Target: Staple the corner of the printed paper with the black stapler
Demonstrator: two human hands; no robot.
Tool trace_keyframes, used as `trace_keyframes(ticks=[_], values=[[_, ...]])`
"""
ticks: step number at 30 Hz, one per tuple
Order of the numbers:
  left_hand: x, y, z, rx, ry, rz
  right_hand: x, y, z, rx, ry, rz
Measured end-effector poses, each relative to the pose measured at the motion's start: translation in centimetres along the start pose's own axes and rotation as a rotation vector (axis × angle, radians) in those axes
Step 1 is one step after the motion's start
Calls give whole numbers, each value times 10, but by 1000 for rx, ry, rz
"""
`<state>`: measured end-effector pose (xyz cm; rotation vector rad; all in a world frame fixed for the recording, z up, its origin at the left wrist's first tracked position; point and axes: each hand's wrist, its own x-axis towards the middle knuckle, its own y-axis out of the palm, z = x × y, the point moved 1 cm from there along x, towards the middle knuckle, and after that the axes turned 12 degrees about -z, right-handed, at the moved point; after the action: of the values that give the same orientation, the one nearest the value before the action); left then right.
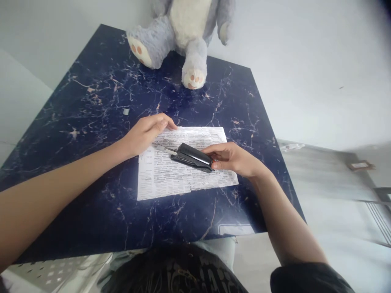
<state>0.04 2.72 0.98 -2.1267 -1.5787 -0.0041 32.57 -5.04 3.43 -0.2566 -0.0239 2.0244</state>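
A black stapler (195, 158) lies slantwise above the printed paper (165, 183), a narrow metal part jutting from its left end. My right hand (233, 160) is closed around the stapler's right end, thumb at the near side. At the paper's upper left corner rests my left hand (149, 132), its fingers stretched along the top edge and apart from the stapler. The fingers' undersides are hidden, and nothing shows in them. Print covers the sheet, and its lower edge looks uneven.
The dark blue marbled table (100, 101) carries a small pale grey piece (126, 111) on the left. A plush toy (186, 36) sits at the far edge. A whitish rectangle (236, 229) shows at the near edge. Walls rise behind and to the right.
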Motion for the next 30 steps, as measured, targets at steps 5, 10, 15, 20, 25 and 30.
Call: trace_keyframes(ticks=[5, 10, 15, 20, 25, 30], values=[[1, 4, 8, -226, -45, -40, -1, 22, 2, -230, -216, -140], [1, 4, 12, -226, -38, -62, -2, 51, -2, -596, -400, -251], [-3, 1, 0, -255, 185, -333, -7, 42, -10, -813, -731, -556], [-3, 11, -14, -515, -209, 76, -17, 37, -2, -973, -709, -561], [-5, 11, -13, -589, -386, 294, -17, 46, 6, -1019, -639, -462], [-5, 12, -3, -510, -372, 120, -10, 46, 5, -769, -649, -748]])
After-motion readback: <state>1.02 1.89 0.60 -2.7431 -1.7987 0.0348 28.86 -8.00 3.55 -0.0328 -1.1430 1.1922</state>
